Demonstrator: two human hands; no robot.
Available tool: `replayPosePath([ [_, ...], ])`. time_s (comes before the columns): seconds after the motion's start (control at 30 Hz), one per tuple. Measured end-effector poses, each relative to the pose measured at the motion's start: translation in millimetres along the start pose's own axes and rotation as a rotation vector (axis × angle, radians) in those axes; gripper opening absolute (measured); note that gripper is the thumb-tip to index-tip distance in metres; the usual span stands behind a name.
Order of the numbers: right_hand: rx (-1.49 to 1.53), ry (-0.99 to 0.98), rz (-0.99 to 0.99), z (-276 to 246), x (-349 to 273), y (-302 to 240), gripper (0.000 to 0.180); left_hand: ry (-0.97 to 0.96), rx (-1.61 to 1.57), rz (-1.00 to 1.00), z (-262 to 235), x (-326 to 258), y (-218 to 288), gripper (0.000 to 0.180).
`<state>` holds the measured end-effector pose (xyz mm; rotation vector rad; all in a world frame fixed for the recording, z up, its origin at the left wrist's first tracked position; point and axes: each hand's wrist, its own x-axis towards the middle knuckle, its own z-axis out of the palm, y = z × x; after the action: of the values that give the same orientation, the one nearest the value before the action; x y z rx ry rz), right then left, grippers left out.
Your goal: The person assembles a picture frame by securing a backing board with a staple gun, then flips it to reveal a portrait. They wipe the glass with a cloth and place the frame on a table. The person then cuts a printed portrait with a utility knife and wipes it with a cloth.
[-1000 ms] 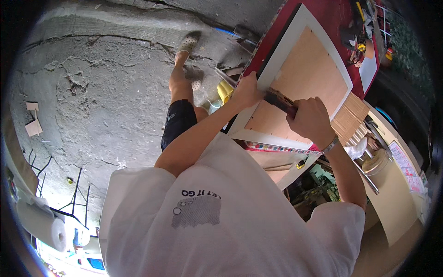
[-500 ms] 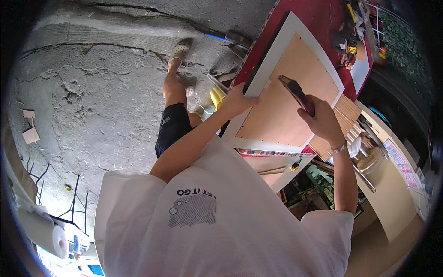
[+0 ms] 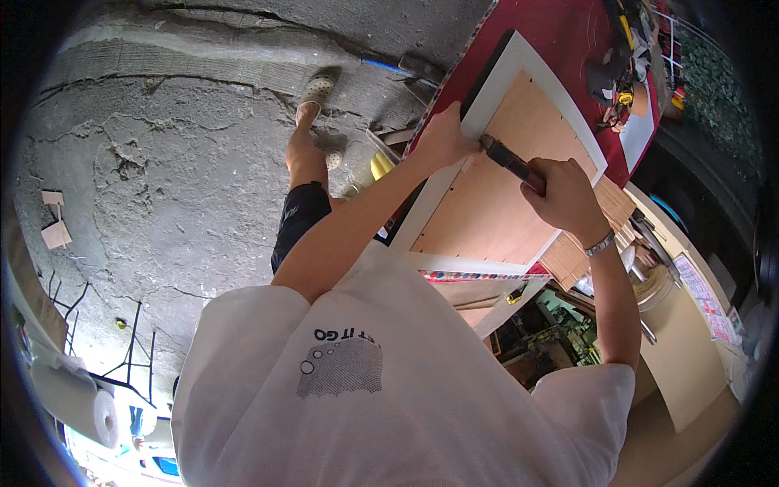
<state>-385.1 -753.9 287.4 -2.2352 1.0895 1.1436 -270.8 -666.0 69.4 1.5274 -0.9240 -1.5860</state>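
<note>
A picture frame lies back side up, with a pale border, a dark outer edge and a brown backing board inside. Small dark tabs dot the board's edges. My left hand is closed over the frame's left side, fingertips reaching onto the border. In my right hand is a hand tool with a dark red grip and black body; its exact kind is unclear. The tool's brownish tip is at the seam of board and border, close beside my left fingertips.
Under the frame is a red-covered table bearing a yellow tape measure and a tape roll. Corrugated cardboard lies at the near right. On the left, a person's leg in a clog stands on cracked concrete.
My left hand has slid farther up along the frame's left side. My right hand has lowered the tool's tip leftward to the board's edge. The frame has shifted slightly.
</note>
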Motion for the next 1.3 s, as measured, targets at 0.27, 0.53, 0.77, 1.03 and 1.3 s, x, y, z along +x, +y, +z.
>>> replayPosePath([
  [0.27,-0.120,-0.030,0.059,-10,13,-10,0.018,-0.029,0.019,-0.031,4,6,1,0.076],
  [0.53,0.105,0.027,-0.028,-8,-9,12,0.023,-0.079,-0.004,0.038,3,5,-7,0.077],
  [0.77,0.061,-0.153,0.054,-32,-4,15,0.021,-0.145,-0.193,-0.053,-1,3,-4,0.079],
  [1.03,0.147,0.039,0.094,-51,7,37,0.023,-0.076,-0.327,-0.177,4,6,-5,0.062],
  [1.3,0.119,0.125,0.004,-56,36,62,0.019,-0.080,-0.189,-0.252,0,8,10,0.066],
])
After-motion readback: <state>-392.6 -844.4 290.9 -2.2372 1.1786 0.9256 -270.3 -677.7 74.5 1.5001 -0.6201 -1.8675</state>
